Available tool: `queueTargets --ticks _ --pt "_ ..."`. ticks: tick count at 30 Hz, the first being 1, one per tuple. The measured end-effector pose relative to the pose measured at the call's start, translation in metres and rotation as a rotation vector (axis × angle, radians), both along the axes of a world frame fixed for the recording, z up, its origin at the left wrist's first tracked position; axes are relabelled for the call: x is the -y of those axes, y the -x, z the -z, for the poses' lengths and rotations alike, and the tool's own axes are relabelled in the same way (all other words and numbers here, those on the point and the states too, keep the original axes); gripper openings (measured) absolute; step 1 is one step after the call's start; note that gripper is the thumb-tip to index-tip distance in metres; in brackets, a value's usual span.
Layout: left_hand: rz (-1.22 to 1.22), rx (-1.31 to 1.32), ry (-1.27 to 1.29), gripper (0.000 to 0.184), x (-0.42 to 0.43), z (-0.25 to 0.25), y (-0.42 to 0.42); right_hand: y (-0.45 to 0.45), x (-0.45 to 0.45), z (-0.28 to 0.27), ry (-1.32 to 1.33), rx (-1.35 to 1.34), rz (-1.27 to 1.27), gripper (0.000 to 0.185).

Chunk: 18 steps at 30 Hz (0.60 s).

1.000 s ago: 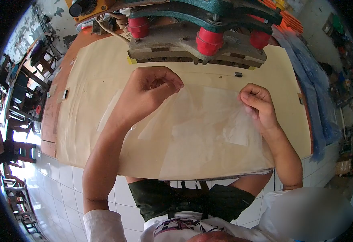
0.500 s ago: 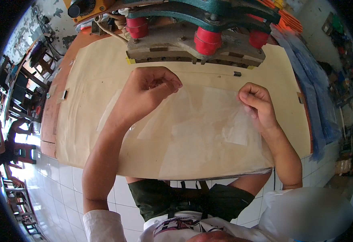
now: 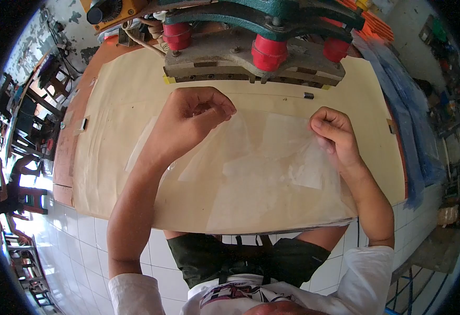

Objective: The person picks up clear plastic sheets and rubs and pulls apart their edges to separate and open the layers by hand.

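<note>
A thin clear plastic sheet (image 3: pixel 272 152) lies over the cream-coloured work surface (image 3: pixel 109 157), with pale reflections across it. My left hand (image 3: pixel 196 118) pinches the sheet's far left part, thumb against curled fingers. At the far right corner, my right hand (image 3: pixel 335 134) pinches the same sheet between thumb and fingers. Just beyond both hands stands a heavy press (image 3: pixel 256 58) with a grey metal bar and red cylindrical mounts. The bar's lower edge is above the surface, apart from my fingers.
A small dark block (image 3: pixel 308 95) rests near the press. Blue plastic sheeting (image 3: pixel 408 121) hangs over the table's right side. An orange control box (image 3: pixel 115 11) with a black knob sits at the back left. White floor tiles (image 3: pixel 91 236) show below the table edge.
Both hands keep their pinch and have barely moved. The view has shifted very slightly.
</note>
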<state>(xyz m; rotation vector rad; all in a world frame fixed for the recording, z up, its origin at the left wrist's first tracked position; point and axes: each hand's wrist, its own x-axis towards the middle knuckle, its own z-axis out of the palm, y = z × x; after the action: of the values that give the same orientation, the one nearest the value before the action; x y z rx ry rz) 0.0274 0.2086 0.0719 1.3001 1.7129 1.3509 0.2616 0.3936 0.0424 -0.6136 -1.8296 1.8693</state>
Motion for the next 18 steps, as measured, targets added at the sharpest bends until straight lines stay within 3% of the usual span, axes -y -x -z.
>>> queueTargets --ticks 18 --pt "0.005 -0.011 0.0 0.016 0.0008 -0.0006 0.0007 0.0004 -0.0006 0.0015 0.005 0.004 0.002 0.011"
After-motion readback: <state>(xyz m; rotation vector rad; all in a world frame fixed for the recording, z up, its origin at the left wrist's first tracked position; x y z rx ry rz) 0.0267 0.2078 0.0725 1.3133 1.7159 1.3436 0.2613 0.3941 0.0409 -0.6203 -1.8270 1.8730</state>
